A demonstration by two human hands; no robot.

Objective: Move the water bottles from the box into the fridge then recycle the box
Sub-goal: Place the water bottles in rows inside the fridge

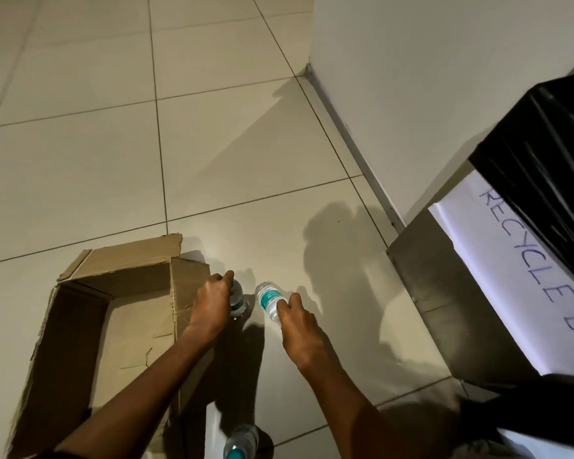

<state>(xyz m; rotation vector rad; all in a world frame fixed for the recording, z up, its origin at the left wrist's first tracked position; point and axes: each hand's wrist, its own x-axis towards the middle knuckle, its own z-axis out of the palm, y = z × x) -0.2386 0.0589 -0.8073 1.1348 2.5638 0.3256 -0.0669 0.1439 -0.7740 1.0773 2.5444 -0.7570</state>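
Bottle (241, 440) cut off at bottom edge; bin sign (524, 279) cropped.

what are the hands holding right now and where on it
Left hand grips a water bottle around its upper body; right hand grips a second bottle by its lower end.

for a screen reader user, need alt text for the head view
Each hand grips a small water bottle on the tiled floor: left hand, right hand. An open cardboard box lies left, a recycle bin stands right.
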